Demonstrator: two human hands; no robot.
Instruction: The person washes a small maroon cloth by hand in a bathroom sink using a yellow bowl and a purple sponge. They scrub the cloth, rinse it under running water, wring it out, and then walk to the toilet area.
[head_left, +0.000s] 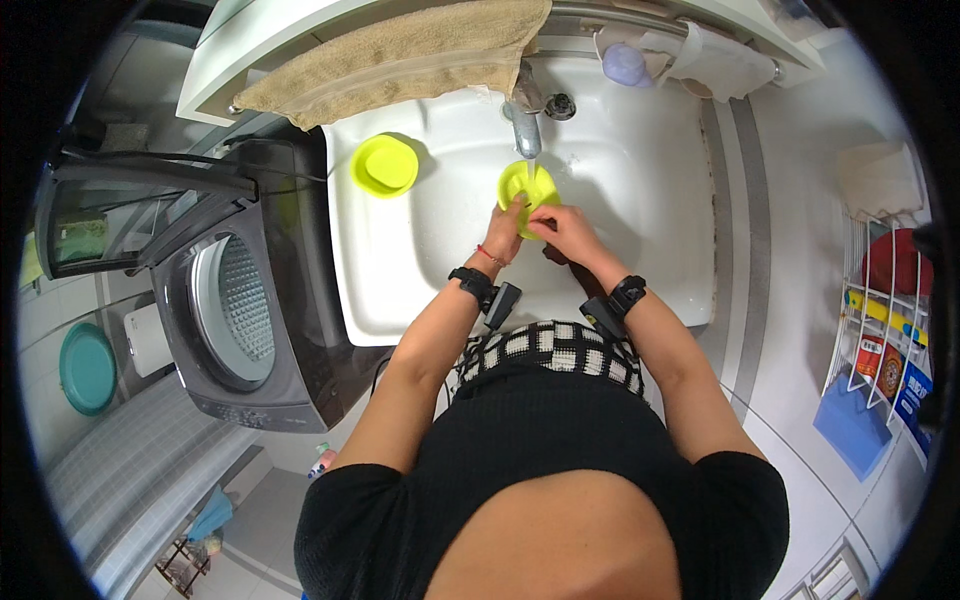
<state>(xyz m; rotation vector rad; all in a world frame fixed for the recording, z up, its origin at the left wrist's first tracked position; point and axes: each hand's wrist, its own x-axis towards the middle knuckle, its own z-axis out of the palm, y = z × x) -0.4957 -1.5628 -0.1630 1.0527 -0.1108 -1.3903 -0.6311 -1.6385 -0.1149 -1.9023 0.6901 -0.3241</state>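
Water runs from the metal faucet (528, 139) onto a yellow-green plastic dish (546, 184) over the basin of the white sink (465, 247). My left hand (504, 229) grips the dish at its left side, with the thumb over its inside. At the lower right edge of the dish is my right hand (568, 234), its fingers bent and drawn together; whether they pinch anything is hidden. A second yellow-green dish (384, 166) rests on the left ledge of the sink.
A tan towel (397, 64) hangs on a rail above the sink. An open top-loading washing machine (225, 315) stands at the left. A white wire rack (862, 315) with boxes is on the right wall. The drain plug (560, 107) lies beside the faucet.
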